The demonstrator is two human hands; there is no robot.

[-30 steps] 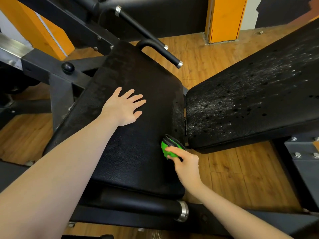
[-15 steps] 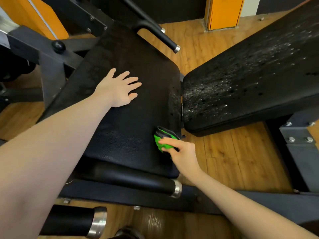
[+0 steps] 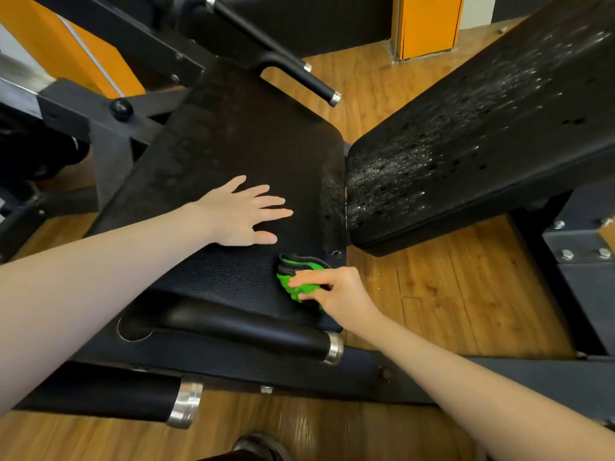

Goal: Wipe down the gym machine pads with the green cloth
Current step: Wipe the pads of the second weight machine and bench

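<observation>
The black seat pad (image 3: pixel 239 151) of the gym machine fills the middle of the view. My left hand (image 3: pixel 239 212) lies flat on it with fingers spread. Near the pad's front right corner my right hand (image 3: pixel 336 291) grips the bunched green cloth (image 3: pixel 299 277), which has a dark grey edge, and presses it on the pad. To the right rises the black back pad (image 3: pixel 482 134), speckled with wet droplets.
A black handle with a chrome tip (image 3: pixel 312 83) sticks out behind the seat. Two padded rollers with chrome ends (image 3: pixel 253 331) (image 3: pixel 133 397) lie below the seat's front edge. Grey steel frame with bolts (image 3: pixel 585 261) stands at right. Wooden floor (image 3: pixel 449 311) lies underneath.
The right hand has slid the cloth toward the pad's front right corner. The left hand has stayed flat on the seat, a little nearer the front. The view has shifted.
</observation>
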